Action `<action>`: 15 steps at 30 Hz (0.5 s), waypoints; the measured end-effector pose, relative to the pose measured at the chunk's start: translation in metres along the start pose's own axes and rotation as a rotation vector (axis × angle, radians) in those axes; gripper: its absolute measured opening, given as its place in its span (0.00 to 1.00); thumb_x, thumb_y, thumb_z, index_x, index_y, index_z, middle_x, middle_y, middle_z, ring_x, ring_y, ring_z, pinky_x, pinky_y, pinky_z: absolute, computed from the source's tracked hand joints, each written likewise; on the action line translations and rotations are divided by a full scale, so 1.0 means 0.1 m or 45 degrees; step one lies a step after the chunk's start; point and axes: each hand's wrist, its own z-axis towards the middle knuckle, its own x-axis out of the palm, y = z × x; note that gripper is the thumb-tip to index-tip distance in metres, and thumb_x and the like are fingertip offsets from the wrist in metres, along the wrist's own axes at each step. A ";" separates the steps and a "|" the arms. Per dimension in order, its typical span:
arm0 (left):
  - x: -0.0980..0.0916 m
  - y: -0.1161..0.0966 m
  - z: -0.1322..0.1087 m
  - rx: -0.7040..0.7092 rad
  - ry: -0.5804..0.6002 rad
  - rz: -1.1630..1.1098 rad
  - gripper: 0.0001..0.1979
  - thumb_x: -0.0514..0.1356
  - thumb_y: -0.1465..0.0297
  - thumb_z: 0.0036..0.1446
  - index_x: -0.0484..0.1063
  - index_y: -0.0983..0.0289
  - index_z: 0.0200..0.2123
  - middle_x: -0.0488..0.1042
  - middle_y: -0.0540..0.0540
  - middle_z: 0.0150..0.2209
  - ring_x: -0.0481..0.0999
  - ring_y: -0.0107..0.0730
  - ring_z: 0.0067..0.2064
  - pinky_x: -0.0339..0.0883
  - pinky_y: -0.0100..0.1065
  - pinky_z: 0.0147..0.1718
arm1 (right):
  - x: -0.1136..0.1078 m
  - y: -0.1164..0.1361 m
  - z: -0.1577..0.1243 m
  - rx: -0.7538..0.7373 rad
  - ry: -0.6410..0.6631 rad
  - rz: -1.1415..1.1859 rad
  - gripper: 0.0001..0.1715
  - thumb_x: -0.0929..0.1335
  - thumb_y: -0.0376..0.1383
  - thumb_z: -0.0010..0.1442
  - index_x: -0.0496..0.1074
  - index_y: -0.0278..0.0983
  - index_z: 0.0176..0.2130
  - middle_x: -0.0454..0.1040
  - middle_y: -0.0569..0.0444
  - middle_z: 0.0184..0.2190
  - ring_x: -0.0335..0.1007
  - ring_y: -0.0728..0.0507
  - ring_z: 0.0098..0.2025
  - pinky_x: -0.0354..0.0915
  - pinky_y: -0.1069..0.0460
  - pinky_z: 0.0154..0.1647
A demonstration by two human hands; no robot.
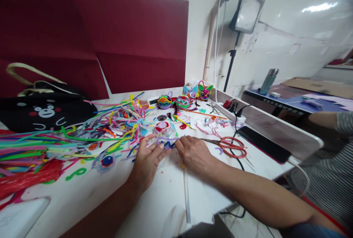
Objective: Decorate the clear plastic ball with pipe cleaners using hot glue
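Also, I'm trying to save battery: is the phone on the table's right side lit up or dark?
Dark: the phone shows a plain black screen, with nothing lit on it.

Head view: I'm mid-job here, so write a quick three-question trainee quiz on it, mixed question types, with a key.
1. Which lies nearest the right hand? A) bottle B) scissors C) black bag
2. True or false: the left hand and the right hand are both at the same zigzag-trimmed piece.
3. Fill in: the phone has a ____ cable at one end.

Key: 1. B; 2. True; 3. white
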 end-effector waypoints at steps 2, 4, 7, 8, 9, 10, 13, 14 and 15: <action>0.00 0.00 0.00 0.002 0.009 0.000 0.26 0.69 0.73 0.47 0.62 0.60 0.47 0.77 0.50 0.32 0.77 0.28 0.36 0.75 0.37 0.42 | 0.00 -0.01 0.00 0.006 -0.018 0.029 0.09 0.59 0.28 0.66 0.67 0.34 0.40 0.73 0.48 0.33 0.70 0.41 0.35 0.59 0.50 0.31; -0.01 0.00 0.00 -0.003 0.013 0.002 0.27 0.69 0.73 0.46 0.61 0.60 0.47 0.77 0.50 0.32 0.77 0.29 0.36 0.75 0.38 0.42 | -0.01 -0.03 0.00 0.020 -0.019 0.067 0.09 0.59 0.28 0.65 0.68 0.35 0.39 0.73 0.49 0.32 0.71 0.42 0.34 0.57 0.50 0.30; -0.02 0.00 0.00 -0.014 0.005 0.012 0.27 0.69 0.74 0.47 0.62 0.60 0.47 0.76 0.49 0.31 0.78 0.29 0.36 0.76 0.39 0.42 | -0.04 -0.07 0.01 0.068 0.016 0.176 0.08 0.61 0.30 0.64 0.69 0.35 0.39 0.74 0.50 0.31 0.70 0.44 0.32 0.54 0.51 0.28; -0.02 0.00 0.01 -0.015 -0.003 0.015 0.26 0.69 0.74 0.47 0.62 0.60 0.47 0.76 0.48 0.31 0.78 0.29 0.36 0.76 0.39 0.42 | -0.05 -0.09 0.01 0.087 0.025 0.230 0.08 0.61 0.30 0.64 0.69 0.35 0.39 0.74 0.51 0.31 0.70 0.45 0.32 0.53 0.52 0.28; -0.02 0.00 0.01 -0.018 -0.008 0.019 0.26 0.69 0.74 0.46 0.62 0.60 0.47 0.76 0.48 0.31 0.78 0.30 0.36 0.76 0.39 0.42 | -0.07 -0.11 0.01 0.102 0.031 0.290 0.08 0.61 0.31 0.64 0.69 0.35 0.39 0.74 0.51 0.32 0.69 0.46 0.31 0.53 0.52 0.28; -0.03 0.00 0.02 -0.019 -0.010 0.024 0.26 0.69 0.74 0.47 0.62 0.60 0.47 0.76 0.48 0.31 0.78 0.30 0.37 0.76 0.39 0.42 | -0.08 -0.13 0.02 0.111 0.032 0.354 0.08 0.61 0.32 0.65 0.70 0.35 0.39 0.74 0.52 0.32 0.69 0.46 0.31 0.53 0.53 0.29; -0.03 -0.01 0.03 -0.029 0.001 0.035 0.26 0.70 0.74 0.46 0.63 0.60 0.47 0.77 0.49 0.32 0.78 0.30 0.37 0.76 0.38 0.42 | -0.12 -0.19 0.02 0.118 0.021 0.548 0.08 0.62 0.31 0.64 0.70 0.35 0.35 0.73 0.53 0.31 0.66 0.49 0.29 0.54 0.55 0.30; -0.02 -0.01 0.03 -0.032 0.005 0.037 0.26 0.70 0.74 0.46 0.63 0.60 0.47 0.77 0.49 0.32 0.78 0.30 0.37 0.77 0.38 0.41 | -0.12 -0.21 0.02 0.119 0.010 0.607 0.08 0.63 0.31 0.63 0.70 0.35 0.33 0.73 0.54 0.30 0.65 0.49 0.28 0.54 0.55 0.30; -0.02 -0.02 0.02 -0.036 0.010 0.039 0.26 0.70 0.74 0.46 0.63 0.60 0.47 0.77 0.49 0.32 0.78 0.30 0.36 0.77 0.37 0.40 | -0.12 -0.23 0.01 0.120 -0.007 0.661 0.08 0.64 0.30 0.63 0.70 0.34 0.32 0.72 0.54 0.29 0.63 0.50 0.27 0.54 0.55 0.29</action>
